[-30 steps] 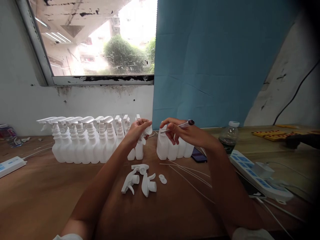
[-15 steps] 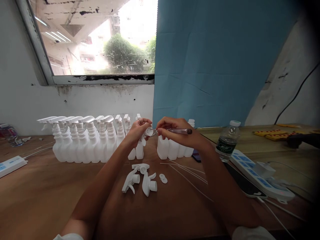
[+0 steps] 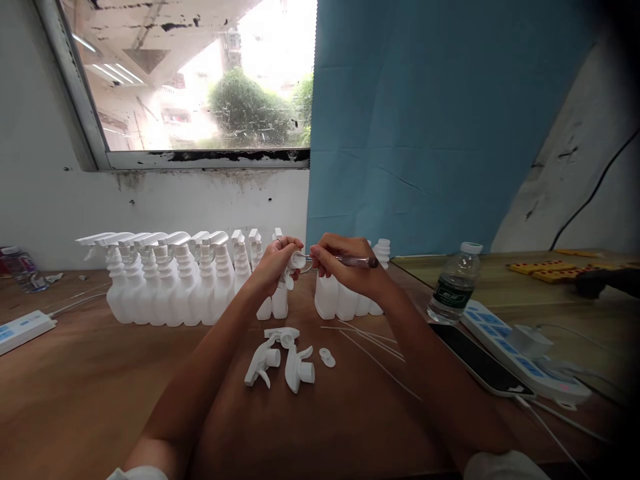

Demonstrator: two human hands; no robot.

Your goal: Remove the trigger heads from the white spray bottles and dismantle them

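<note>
Hard to make out at the picture's centre: a small white spray-head (image 3: 294, 265), mostly covered by curled fingers, only its round collar and a bit of trigger showing. Impossible to tell whether the tip of the pen-like tool (image 3: 350, 261) enters the collar or merely touches its rim. Cut off at the bottom edge: both forearms and white sleeves. Lost in dark vignette at 3 o'clock: a dark shape on the far table end, unreadable. Partly cut at 9 o'clock: a white power strip (image 3: 20, 328) and a clear bottle (image 3: 20, 269).

Left hand (image 3: 274, 261), just left of centre: closed around the spray-head, fingers wrapped, thumb on top, raised above the wooden table (image 3: 90, 393). Right hand (image 3: 345, 270), just right of centre: pinched shut on the pen-like tool, held roughly level, dark end pointing toward 3 o'clock, clear tip toward the spray-head at 9 o'clock. Hands nearly touching, meeting at the collar.

Below the hands, toward 6 o'clock: loose spray-heads (image 3: 283, 357) lying on the table, small white discs (image 3: 327, 357) just beside them, thin white tubes (image 3: 373, 347) toward 4 o'clock. Behind, toward 9 o'clock: a row of assembled spray bottles (image 3: 165, 280). Behind the right hand: capless white bottles (image 3: 345, 297). Toward 3 o'clock: a water bottle (image 3: 453, 283), a phone (image 3: 480, 363), a second power strip (image 3: 520, 360).
</note>
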